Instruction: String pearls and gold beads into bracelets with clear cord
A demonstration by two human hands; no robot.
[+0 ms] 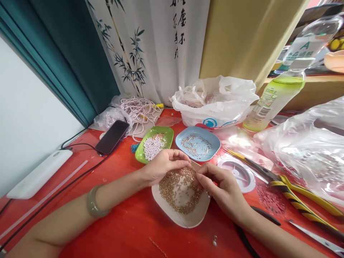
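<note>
Over a white dish [177,211] of small gold beads [172,190], both hands are held close together. My left hand [169,163] pinches at the dish's back edge, thumb against fingers, with a thin strand running from it towards the right. My right hand [215,179] pinches the other part of this thin strand [192,167] at the dish's right side. Behind the hands are a green dish [168,134] with pearly beads [153,147] and a blue dish [198,133] with small metal pins [197,146].
A phone [112,137] and bead strings [139,111] lie at the back left. Plastic bags [215,104], a bottle [274,96], a white spool [238,173], pliers [285,182] and scissors [317,238] are on the right. Cables cross the red table [107,229] at left.
</note>
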